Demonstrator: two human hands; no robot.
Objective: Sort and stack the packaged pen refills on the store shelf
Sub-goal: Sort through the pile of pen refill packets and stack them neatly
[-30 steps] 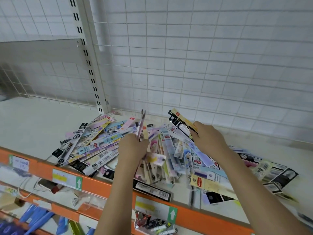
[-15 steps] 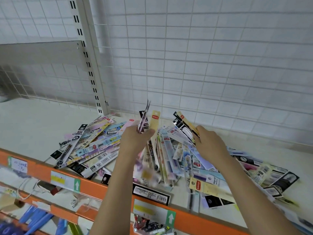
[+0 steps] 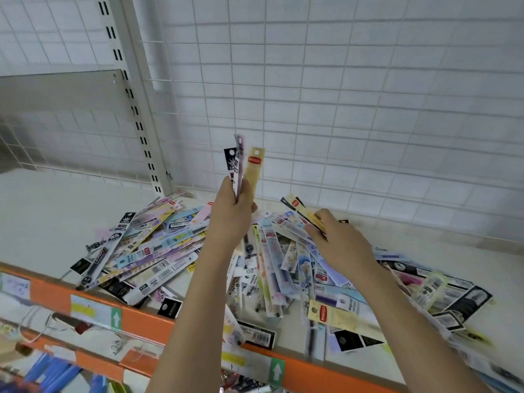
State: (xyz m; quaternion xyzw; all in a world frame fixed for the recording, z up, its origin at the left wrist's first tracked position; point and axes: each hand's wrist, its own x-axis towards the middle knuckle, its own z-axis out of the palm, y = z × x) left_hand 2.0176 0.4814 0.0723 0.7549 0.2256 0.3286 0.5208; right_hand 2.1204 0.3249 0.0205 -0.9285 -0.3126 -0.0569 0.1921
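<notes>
A loose heap of packaged pen refills (image 3: 158,248) covers the cream shelf (image 3: 42,211), spreading from the upright post to the far right. My left hand (image 3: 232,219) is raised above the heap and grips a small upright bunch of refill packs (image 3: 246,171): a black one, a purple one and a yellow one. My right hand (image 3: 337,239) is lower, at the back of the heap, and pinches a yellow and black refill pack (image 3: 300,208) that points up and left.
An orange shelf edge (image 3: 141,324) with price labels runs along the front. A white wire grid (image 3: 340,109) backs the shelf, and a slotted upright post (image 3: 136,109) stands at the left. A lower shelf holds blue pens (image 3: 48,375).
My left hand has risen from the heap with its bunch of packs, which gained a yellow pack. My right hand stayed at the back of the heap, holding its pack.
</notes>
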